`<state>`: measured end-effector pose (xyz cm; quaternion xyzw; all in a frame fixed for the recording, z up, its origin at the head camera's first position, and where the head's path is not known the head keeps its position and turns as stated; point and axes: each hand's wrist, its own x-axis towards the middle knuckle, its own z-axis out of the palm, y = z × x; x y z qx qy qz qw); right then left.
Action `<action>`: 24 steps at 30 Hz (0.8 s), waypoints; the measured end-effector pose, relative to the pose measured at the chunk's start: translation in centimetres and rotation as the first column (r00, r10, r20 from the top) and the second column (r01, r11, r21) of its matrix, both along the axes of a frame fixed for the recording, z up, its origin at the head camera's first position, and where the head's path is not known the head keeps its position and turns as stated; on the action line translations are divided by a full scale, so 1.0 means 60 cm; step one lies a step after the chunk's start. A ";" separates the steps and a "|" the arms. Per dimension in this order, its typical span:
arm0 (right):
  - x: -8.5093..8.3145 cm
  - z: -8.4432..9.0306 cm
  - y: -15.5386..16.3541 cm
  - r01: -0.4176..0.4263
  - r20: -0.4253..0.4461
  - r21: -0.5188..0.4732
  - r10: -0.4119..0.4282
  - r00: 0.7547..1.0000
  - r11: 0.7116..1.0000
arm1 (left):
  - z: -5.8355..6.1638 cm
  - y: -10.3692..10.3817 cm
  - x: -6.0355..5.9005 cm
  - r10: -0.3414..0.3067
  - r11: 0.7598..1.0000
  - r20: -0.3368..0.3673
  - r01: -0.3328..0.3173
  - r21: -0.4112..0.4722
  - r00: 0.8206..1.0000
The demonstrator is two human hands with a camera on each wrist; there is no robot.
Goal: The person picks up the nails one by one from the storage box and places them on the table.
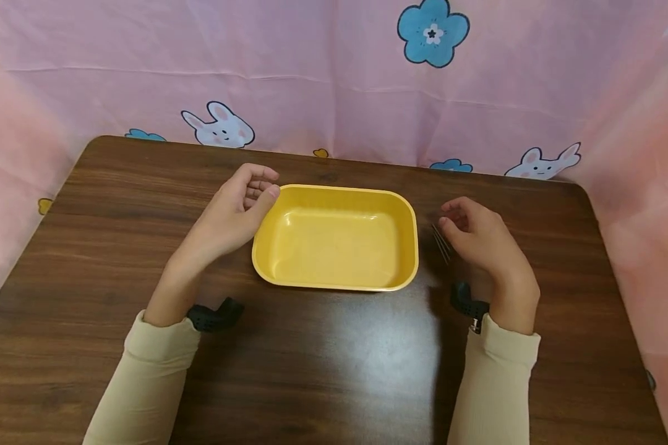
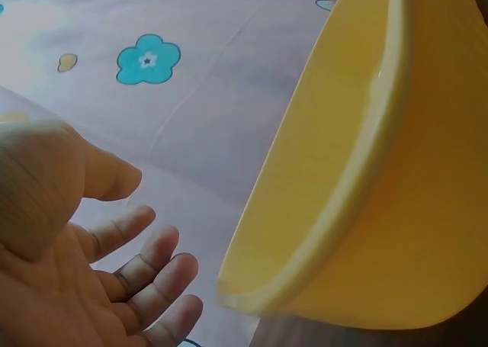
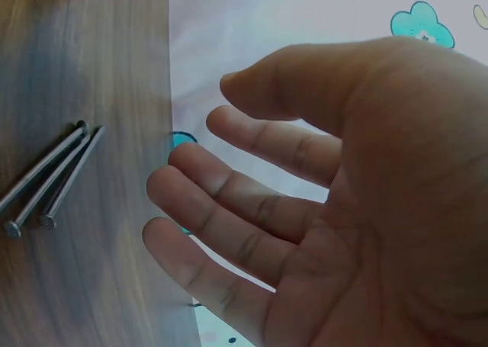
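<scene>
Three nails [image 1: 441, 243] on table [image 1: 89, 247] beside right hand [image 1: 481, 238], fingers relaxed; left hand [image 1: 235, 210] released, thumb touching yellow tray [image 1: 401, 204]

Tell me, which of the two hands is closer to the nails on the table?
The right hand: the nails lie on the table just beside its fingertips. The left hand is across the yellow tray.

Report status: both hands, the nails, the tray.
Left hand open, thumb at the yellow tray rim. Right hand open, holding nothing, beside three nails lying on the table. Tray holds nothing visible. Nothing between hand and nails.
</scene>
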<state>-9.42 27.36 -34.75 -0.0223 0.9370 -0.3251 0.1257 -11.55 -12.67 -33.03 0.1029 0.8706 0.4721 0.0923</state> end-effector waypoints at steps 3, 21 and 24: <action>-0.003 0.003 -0.003 -0.004 -0.015 -0.012 0.004 1.000 1.000 | 0.001 0.000 0.002 0.015 1.000 -0.019 -0.015 0.006 1.000; 0.000 -0.005 -0.013 -0.010 -0.028 -0.007 0.010 1.000 1.000 | -0.014 0.002 0.009 0.000 0.999 -0.038 -0.001 -0.033 0.999; -0.002 -0.002 -0.013 -0.006 -0.045 -0.002 0.006 0.999 1.000 | -0.012 0.003 0.008 0.005 1.000 -0.050 -0.006 -0.021 0.999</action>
